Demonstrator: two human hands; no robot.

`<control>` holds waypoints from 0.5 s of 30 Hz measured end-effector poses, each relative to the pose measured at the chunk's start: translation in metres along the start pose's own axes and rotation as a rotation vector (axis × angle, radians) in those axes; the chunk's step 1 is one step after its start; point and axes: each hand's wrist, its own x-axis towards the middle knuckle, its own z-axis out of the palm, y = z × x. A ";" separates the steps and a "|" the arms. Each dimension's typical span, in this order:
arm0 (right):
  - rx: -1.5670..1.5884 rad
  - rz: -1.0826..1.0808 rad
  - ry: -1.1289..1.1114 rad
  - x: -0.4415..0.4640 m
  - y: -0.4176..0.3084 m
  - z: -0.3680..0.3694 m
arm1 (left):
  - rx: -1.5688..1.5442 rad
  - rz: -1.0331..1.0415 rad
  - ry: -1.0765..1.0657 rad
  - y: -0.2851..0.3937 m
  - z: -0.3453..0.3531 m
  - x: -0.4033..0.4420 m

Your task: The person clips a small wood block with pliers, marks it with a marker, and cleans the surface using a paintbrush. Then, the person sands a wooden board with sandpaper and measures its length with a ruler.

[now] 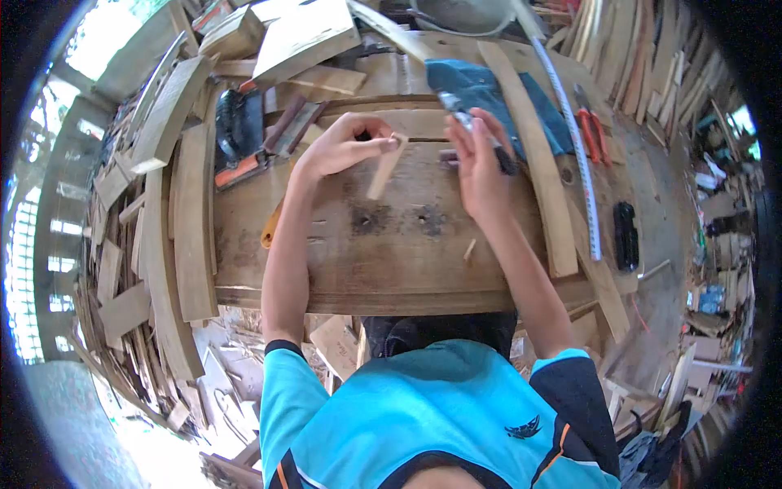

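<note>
- Wooden workbench [366, 273] spreads before me, two dark stains on its top, in a workshop heaped with timber offcuts.
- At the far left, long boards [193, 212] line the bench's side, near a black tool [236, 122] whose kind I cannot tell.
- Beside my left forearm a yellow handle [271, 228] pokes out.
- My left hand [342, 147] pinches thumb and forefinger together on the upper end of a small wood strip [383, 174], which slants down over the middle of the bench.
- My right hand [482, 155], apart from the left, has its fingers wrapped round a slim tool [456, 107] with a pale front, too blurred to name.
- Below that hand lies a wood sliver [470, 249].
- Farther right come a blue cloth [472, 77], a plank [538, 163] lying across it, a printed white strip [573, 134], red-handled pliers [584, 130] and a black object [625, 236].
</note>
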 end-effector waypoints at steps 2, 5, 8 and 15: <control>-0.032 -0.047 -0.034 -0.001 -0.007 -0.002 | -0.048 0.020 0.045 0.001 -0.003 -0.001; -0.047 -0.060 -0.133 0.001 -0.009 -0.017 | -0.119 0.012 0.071 0.001 -0.005 -0.003; -0.106 0.122 -0.283 -0.006 -0.024 -0.009 | -0.125 -0.023 0.029 0.001 -0.002 -0.001; -0.450 -0.048 -0.348 -0.009 -0.022 -0.003 | -0.162 -0.050 -0.123 0.006 -0.005 -0.004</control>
